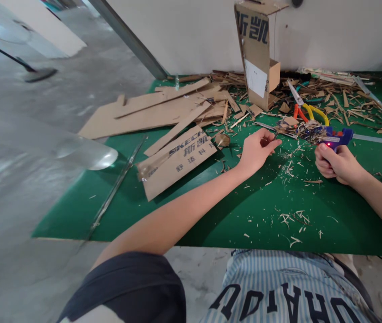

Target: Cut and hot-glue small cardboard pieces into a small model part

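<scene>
My right hand (337,163) is wrapped round a blue hot glue gun (340,137) with a red light lit near its grip. A clear glue stick (375,140) runs out of its back, to the right. Scraps and shavings cover the gun's front end. My left hand (258,150) is closed in a pinch, left of the gun's front; a small dark tip shows at the fingers, too small to name. Beside it lies a pile of cardboard bits (287,123). Just behind the gun rest scissors (307,107) with orange and yellow handles.
A tall cardboard piece (256,58) stands upright at the back. Cut cardboard sheets and strips (140,114) lie on the left of the green table (191,215), with a printed cardboard piece (179,161) nearer. A clear strip (117,188) crosses the left side. Shavings (293,217) lie in front.
</scene>
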`<state>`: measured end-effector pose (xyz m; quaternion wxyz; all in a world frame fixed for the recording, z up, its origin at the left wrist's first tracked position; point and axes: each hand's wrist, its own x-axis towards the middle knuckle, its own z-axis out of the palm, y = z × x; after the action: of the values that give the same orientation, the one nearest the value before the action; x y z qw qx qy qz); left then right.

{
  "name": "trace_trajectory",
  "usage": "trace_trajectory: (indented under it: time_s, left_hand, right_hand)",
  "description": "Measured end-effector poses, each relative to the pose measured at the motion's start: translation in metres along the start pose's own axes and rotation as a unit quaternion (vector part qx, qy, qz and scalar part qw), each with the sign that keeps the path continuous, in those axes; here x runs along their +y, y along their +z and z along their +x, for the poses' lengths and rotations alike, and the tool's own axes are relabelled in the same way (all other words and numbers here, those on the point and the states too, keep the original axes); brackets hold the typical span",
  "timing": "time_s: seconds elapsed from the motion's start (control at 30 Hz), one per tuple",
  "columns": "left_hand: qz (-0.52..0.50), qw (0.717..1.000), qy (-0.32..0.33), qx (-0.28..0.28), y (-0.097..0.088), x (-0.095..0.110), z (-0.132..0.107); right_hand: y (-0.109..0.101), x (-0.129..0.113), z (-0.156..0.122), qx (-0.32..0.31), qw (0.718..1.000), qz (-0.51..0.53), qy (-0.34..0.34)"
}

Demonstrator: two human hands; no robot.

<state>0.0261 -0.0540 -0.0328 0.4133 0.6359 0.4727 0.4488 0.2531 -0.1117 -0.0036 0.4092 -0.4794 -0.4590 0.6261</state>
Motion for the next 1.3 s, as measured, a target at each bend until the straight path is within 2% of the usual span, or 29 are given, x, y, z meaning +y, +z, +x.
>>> trace_trajectory:
  time_s: [0.17, 0.4, 0.67, 1.17, 1.3]
  left_hand:
    - [0.0, 1.0, 0.002, 0.0, 0.0001, 0.0001, 0.0004]
    - [0.015, 1.0, -0.006, -0.002, -0.0006, 0.0047, -0.0007]
    - [0.011, 1.0, 0.007, 0.0, -0.0003, 0.0006, 0.0]
    - [0.019, 1.0, 0.01, 0.005, 0.0001, -0.0026, 0.0011]
    - [0.017, 1.0, 0.013, 0.007, 0.0005, -0.0049, 0.002]
  right_hand:
    - [-0.002, 0.0006, -0.0006, -0.006, 1.0, 0.017, 0.005]
    - [-0.0003, 0.0007, 0.001, 0.039, 0.999, 0.02, -0.015]
    - [-0.0002, -0.001, 0.001, 0.036, 0.999, 0.003, 0.002]
    - [-0.0065, 0.0019, -0.0005, -0.013, 0.999, 0.029, 0.017]
    - [-0.0044, 0.0018, 0.0001, 0.013, 1.0, 0.02, 0.0]
